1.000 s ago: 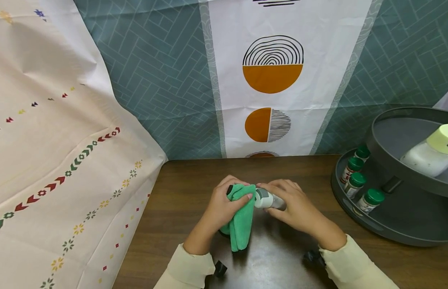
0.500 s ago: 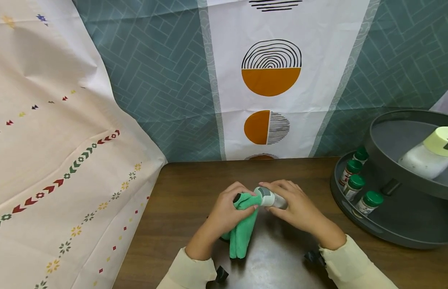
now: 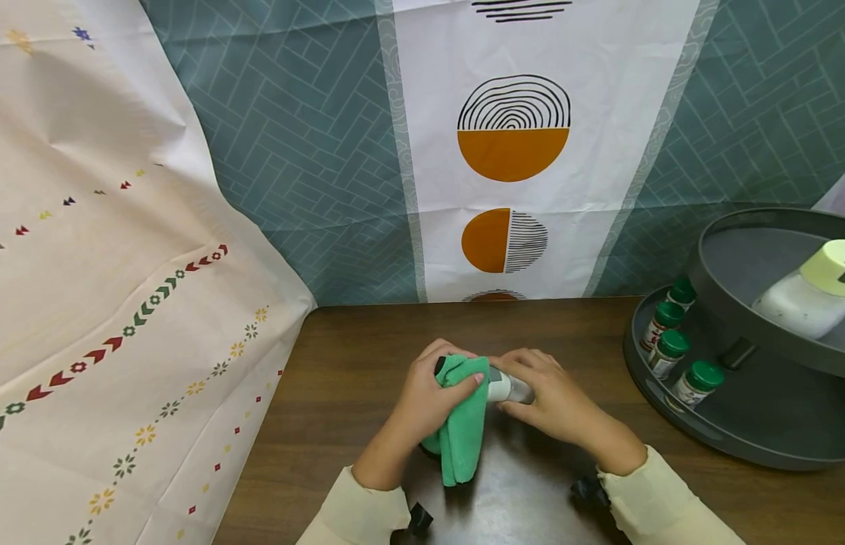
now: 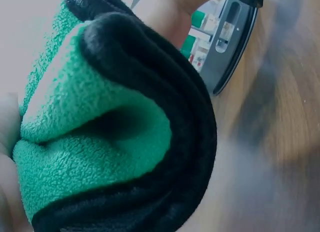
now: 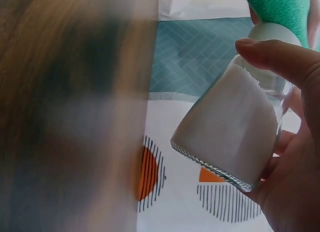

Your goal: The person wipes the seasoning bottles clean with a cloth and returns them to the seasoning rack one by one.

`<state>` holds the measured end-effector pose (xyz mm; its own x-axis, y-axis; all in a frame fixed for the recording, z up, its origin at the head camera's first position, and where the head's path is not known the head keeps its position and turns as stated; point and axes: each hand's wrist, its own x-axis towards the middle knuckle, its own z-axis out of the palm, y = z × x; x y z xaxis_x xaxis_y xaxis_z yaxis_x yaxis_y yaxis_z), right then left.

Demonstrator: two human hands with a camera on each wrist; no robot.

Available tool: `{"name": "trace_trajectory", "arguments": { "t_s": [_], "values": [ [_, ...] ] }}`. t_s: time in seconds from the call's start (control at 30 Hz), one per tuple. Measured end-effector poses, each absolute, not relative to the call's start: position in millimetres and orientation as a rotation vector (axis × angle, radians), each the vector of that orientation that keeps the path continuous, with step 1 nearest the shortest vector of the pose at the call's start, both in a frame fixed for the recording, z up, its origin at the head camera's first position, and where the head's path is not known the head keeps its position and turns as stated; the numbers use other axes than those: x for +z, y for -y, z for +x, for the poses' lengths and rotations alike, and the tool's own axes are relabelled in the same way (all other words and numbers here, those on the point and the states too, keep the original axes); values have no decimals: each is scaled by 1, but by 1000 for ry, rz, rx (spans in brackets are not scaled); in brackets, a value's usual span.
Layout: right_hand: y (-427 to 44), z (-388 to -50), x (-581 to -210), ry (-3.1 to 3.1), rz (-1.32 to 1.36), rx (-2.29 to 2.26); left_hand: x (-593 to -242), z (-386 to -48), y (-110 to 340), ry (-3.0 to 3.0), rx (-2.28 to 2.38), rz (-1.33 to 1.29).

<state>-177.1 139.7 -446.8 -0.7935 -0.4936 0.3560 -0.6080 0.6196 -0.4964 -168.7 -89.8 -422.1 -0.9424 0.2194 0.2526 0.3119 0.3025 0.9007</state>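
My left hand [image 3: 422,405] grips a folded green cloth [image 3: 465,439], pinched between thumb and fingers. Black edging runs along the cloth, seen close up as a thick dark border [image 4: 192,107] in the left wrist view. My right hand [image 3: 548,401] holds a small clear glass shaker [image 5: 227,127] with white contents, lying tilted on its side above the table. The shaker's cap end points left into the cloth, which covers most of the cap. In the right wrist view, my thumb [image 5: 270,54] lies across the shaker's neck.
A dark grey two-tier turntable [image 3: 743,431] stands at the right. Several green-lidded spice jars [image 3: 670,348] line its lower tier, and a white bottle with a pale yellow cap [image 3: 804,299] lies tilted on top. Patterned fabric [image 3: 157,341] hangs at the left of the brown table [image 3: 347,356].
The cloth has shifted over the shaker's cap, which showed more half a second ago. Both hands have moved only slightly, each keeping its hold.
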Motion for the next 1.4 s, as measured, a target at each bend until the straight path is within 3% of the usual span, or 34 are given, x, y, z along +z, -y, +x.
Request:
{"name": "trace_trajectory", "arguments": {
  "t_s": [0.4, 0.93, 1.4],
  "values": [
    [-147, -179, -435, 2599, 896, 1010, -422, -172, 92, 2507, -1644, -366],
    [-148, -180, -439, 2717, 849, 1013, -418, -160, 84, 2590, -1600, -626],
    [-149, -177, -435, 2716, 946, 1104, -414, -165, 92, 2482, -1749, -440]
  ]
}}
